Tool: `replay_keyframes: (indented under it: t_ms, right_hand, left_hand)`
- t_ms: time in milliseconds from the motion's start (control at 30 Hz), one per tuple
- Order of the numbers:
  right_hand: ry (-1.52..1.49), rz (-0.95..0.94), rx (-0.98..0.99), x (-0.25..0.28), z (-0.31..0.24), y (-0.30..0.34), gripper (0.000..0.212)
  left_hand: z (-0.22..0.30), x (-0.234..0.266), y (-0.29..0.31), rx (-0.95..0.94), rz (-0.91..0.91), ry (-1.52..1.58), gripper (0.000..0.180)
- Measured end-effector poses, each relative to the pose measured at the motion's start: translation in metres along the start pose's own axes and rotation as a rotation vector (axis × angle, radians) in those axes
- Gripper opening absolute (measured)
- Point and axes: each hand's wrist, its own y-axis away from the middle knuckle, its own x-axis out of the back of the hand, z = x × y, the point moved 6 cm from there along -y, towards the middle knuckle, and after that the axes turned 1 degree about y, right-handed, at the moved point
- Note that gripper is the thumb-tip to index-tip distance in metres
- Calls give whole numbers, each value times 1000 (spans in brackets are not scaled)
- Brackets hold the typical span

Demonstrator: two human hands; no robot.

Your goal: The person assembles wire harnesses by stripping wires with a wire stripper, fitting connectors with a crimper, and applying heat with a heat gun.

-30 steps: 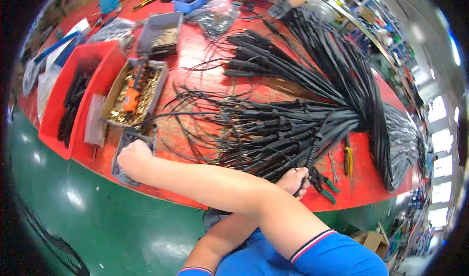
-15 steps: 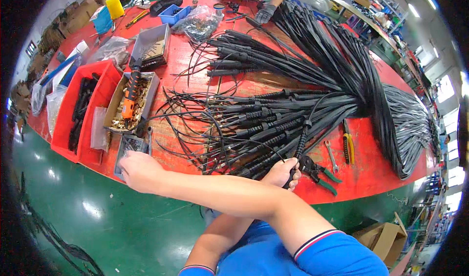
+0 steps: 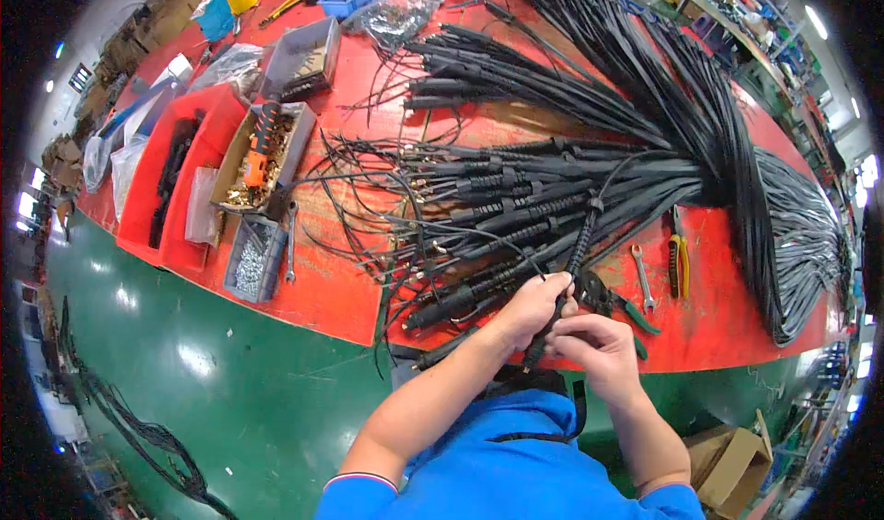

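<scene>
My left hand (image 3: 539, 306) is closed around a black cable (image 3: 582, 242) with a ribbed sleeve, near the table's front edge. The cable's thick black end (image 3: 537, 354) points down toward my body. Against that end, my right hand (image 3: 599, 352) has its thumb and fingers pinched together; whatever they hold is too small or hidden to make out. Just right of my hands lie green-handled pliers (image 3: 635, 316), partly covered by the left hand and cable. Many similar black cables (image 3: 516, 189) fan out beyond my hands, their thin leads pointing left.
At left stand a grey box (image 3: 277, 260) of small silver screws, a carton (image 3: 299, 143) of brass-coloured parts with an orange-black power screwdriver (image 3: 255, 166) on it, and a red bin (image 3: 216, 129). Wrenches (image 3: 292, 244) (image 3: 643, 276) and yellow-black pliers (image 3: 680, 262) lie on the red table (image 3: 350, 299).
My right hand has come back from the grey screw box at left to the cable end. The left hand keeps its hold on the cable. The far person's gloved hands have left the view.
</scene>
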Motion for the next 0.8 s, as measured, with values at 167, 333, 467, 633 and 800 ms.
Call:
replay_keyframes:
  t_ms: [167,333,467,633,800]
  right_hand:
    - [-208,171,-64,34,47,33,16]
    - [-222,157,-77,23,62,40,13]
    - [-227,144,-65,20,59,40,14]
    - [-32,88,-22,21,53,39,16]
    - [-23,95,-28,21,56,45,16]
  left_hand:
    - [-1,-12,8,70,-43,86,28]
    - [6,-18,15,91,51,100,29]
    - [6,-23,17,79,48,88,28]
    - [5,-22,14,34,148,0,30]
    - [5,-28,14,-13,143,-78,35]
